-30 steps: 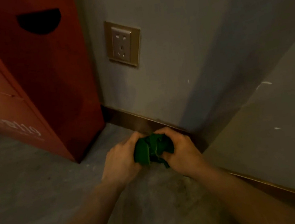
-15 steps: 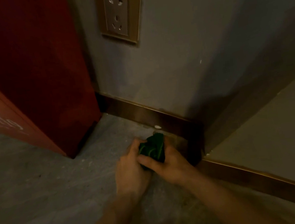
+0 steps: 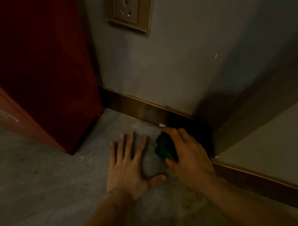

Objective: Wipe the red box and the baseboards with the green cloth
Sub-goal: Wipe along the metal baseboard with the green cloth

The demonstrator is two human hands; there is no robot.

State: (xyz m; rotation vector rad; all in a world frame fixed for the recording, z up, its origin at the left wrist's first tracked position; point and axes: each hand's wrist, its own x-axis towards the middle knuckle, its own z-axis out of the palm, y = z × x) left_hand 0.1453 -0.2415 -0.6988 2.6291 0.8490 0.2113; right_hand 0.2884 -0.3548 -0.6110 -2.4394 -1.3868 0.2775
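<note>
The green cloth [image 3: 163, 146] is bunched into a small wad just above the grey floor, close to the wall corner. My right hand [image 3: 187, 155] is shut on it, fingers reaching toward the dark baseboard [image 3: 140, 108]. My left hand [image 3: 128, 164] lies flat on the floor beside the cloth, fingers spread and holding nothing. The red box [image 3: 42, 73] stands at the left against the wall, its near corner a hand's width from my left hand. A second stretch of baseboard [image 3: 265, 183] runs along the right wall.
A wall socket [image 3: 129, 4] with a brass-coloured frame sits above the baseboard. A small white speck [image 3: 162, 124] lies on the floor at the baseboard's foot. The wall juts out at a corner [image 3: 211, 139] right of my right hand.
My left hand has let go of the cloth and dropped flat onto the floor. My right hand keeps the wad alone. The view has moved closer and lower toward the corner.
</note>
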